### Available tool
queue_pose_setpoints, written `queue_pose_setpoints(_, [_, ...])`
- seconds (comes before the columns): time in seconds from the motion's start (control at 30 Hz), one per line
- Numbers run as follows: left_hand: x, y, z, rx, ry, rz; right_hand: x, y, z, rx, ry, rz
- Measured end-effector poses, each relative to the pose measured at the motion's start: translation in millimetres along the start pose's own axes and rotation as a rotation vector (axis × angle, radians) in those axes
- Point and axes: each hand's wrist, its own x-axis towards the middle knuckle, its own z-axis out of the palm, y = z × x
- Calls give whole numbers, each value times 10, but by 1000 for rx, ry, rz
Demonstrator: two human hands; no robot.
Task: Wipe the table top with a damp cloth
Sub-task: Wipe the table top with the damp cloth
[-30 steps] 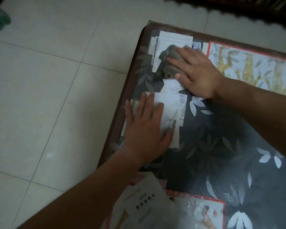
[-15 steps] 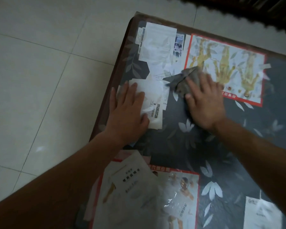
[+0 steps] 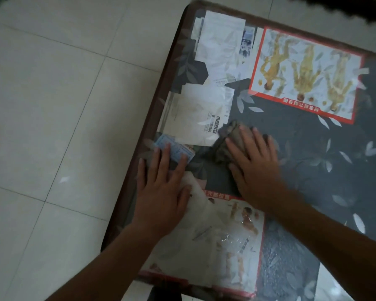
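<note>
A crumpled grey-brown cloth (image 3: 227,141) lies on the glass table top (image 3: 308,153), which covers a dark leaf-patterned sheet and several papers. My right hand (image 3: 255,165) presses flat on the cloth, fingers spread and pointing to the far left; most of the cloth is hidden under the palm. My left hand (image 3: 162,187) rests flat on the glass near the table's left edge, fingers apart, holding nothing, over a small blue card and a white sheet.
A red-bordered poster (image 3: 306,70) lies under the glass at the far right, another (image 3: 221,242) near the front. White papers (image 3: 195,114) sit along the left side. The brown table edge (image 3: 159,92) borders pale floor tiles (image 3: 52,105).
My right hand has dragged the cloth from the far corner toward me, into the middle left of the table. My left hand has slid nearer along the left edge. The view shifted.
</note>
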Motion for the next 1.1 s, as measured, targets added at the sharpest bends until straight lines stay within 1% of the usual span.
queue_pose_setpoints(0.07, [-14, -28, 37, 0, 22, 10, -183, -151, 53, -3, -44, -216])
queue_pose_setpoints(0.1, [-16, -31, 57, -1, 39, 13, -195, -167, 60, -9, -69, -289])
queue_pose_setpoints(0.13, [-16, -32, 74, -1, 56, 17, -118, -148, 36, -14, -90, -325])
queue_pose_setpoints(0.17, [-11, -32, 90, 2, 74, 21, 50, -116, -1, -25, -101, -323])
queue_pose_setpoints(0.23, [0, -35, 123, 19, 99, 26, 600, -70, -60, -28, -62, -215])
queue_pose_setpoints(0.3, [-6, -48, 143, 14, 108, 23, 1340, -57, -138, 48, 1, -14])
queue_pose_setpoints(0.37, [-8, -69, 153, -16, 116, 17, 1936, -128, -212, 110, 9, 135])
queue_pose_setpoints(0.4, [-11, -73, 154, -35, 122, 17, 2061, -198, -212, 122, 12, 166])
queue_pose_setpoints(0.43, [-18, -79, 145, -58, 133, 21, 2070, -276, -187, 117, 23, 159])
queue_pose_setpoints(0.47, [-29, -84, 129, -91, 149, 29, 1973, -357, -148, 93, 36, 111])
queue_pose_setpoints(0.53, [-45, -91, 85, -183, 194, 43, 1544, -475, -75, 42, 31, -77])
queue_pose_setpoints(0.6, [-57, -112, 60, -299, 253, 43, 1067, -488, -38, -6, -61, -310])
queue_pose_setpoints(0.63, [-67, -125, 48, -337, 274, 47, 931, -430, -40, -33, -103, -395])
queue_pose_setpoints(0.67, [-73, -132, 34, -348, 278, 57, 895, -346, -65, -45, -115, -433])
queue_pose_setpoints(0.7, [-66, -136, 25, -335, 264, 68, 931, -274, -92, -39, -101, -405])
queue_pose_setpoints(0.73, [-56, -140, 22, -309, 240, 75, 1001, -233, -106, -7, -81, -314])
queue_pose_setpoints(0.8, [-46, -143, 16, -259, 198, 67, 1096, -273, -119, 82, -30, -75])
queue_pose_setpoints(0.83, [-47, -144, 11, -248, 181, 63, 1071, -348, -102, 100, -4, -2])
queue_pose_setpoints(0.87, [-47, -143, 5, -245, 168, 65, 978, -431, -63, 96, 22, 20])
queue_pose_setpoints(0.9, [-46, -142, 0, -241, 163, 71, 819, -502, -11, 84, 41, -14])
queue_pose_setpoints(0.93, [-47, -147, 1, -231, 164, 80, 609, -542, 36, 60, 37, -83])
queue_pose_setpoints(1.0, [-59, -157, 4, -196, 160, 90, 151, -472, 73, 17, -27, -192])
queue_pose_setpoints(1.03, [-67, -152, 6, -169, 147, 93, -34, -347, 60, -9, -52, -194])
queue_pose_setpoints(1.07, [-60, -162, 1, -138, 131, 91, -137, -187, 29, -23, -57, -148])
queue_pose_setpoints(1.1, [-57, -160, -3, -110, 117, 88, -204, -15, -9, -22, -48, -49])
